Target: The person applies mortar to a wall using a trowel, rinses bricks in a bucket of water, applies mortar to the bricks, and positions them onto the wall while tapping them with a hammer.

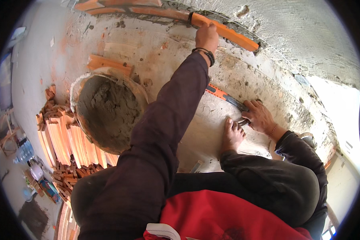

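At the foot of the rough wall, my left hand (pixel 207 38) grips the near edge of a long orange clay tile (pixel 228 33), which sits end to end with the tile row (pixel 160 12) on its left. My right hand (pixel 261 118) is low on the floor just right of my bare foot (pixel 233 136). Its fingers close over the dark metal end of what looks like a hammer (pixel 218 92), whose orange-and-grey handle runs up and left. The hand partly covers the metal end.
A round bucket of wet grey mortar (pixel 110 108) stands left of my left arm. Beside it are stacked clay tiles (pixel 64 136) and a pile of broken pieces (pixel 70 174); another tile (pixel 108 64) lies behind. A thin string (pixel 276 94) runs along the wall.
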Available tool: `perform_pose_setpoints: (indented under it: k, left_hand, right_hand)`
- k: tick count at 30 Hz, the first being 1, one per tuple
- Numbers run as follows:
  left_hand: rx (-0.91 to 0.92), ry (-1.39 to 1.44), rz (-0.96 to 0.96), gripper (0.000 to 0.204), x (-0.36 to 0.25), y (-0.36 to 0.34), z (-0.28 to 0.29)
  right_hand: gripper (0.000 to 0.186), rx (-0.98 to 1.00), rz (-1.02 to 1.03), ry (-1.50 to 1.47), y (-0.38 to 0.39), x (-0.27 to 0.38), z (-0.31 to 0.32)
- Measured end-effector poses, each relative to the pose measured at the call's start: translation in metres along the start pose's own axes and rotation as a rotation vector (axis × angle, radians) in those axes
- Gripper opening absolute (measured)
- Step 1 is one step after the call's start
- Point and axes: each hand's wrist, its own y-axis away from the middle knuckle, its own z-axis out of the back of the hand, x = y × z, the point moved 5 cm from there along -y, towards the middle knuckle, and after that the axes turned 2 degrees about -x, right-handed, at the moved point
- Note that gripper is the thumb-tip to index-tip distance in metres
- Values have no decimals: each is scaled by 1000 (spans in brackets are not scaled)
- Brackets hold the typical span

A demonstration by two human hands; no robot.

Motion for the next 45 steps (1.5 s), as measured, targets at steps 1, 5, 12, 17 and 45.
perform_pose_setpoints:
  k: [1, 5, 12, 17, 45]
  left_hand:
    - [-105, -35, -32, 43, 0, -3, 7]
    - [-163, -244, -72, 28, 4, 10, 15]
    - [1431, -1162, -126, 39, -101, 192, 30]
    - [2034, -984, 293, 41, -142, 246, 102]
    - [1850, -427, -2, 40, -170, 237, 115]
  right_hand:
    - [25, -17, -11, 4, 1, -1, -3]
    - [24, -15, -55, -119, 0, 3, 16]
    - [22, -374, -541, -414, 77, -16, 151]
    - [19, -350, -1169, -205, 245, -18, 165]
    - [36, -432, -1390, -245, 210, 167, -53]
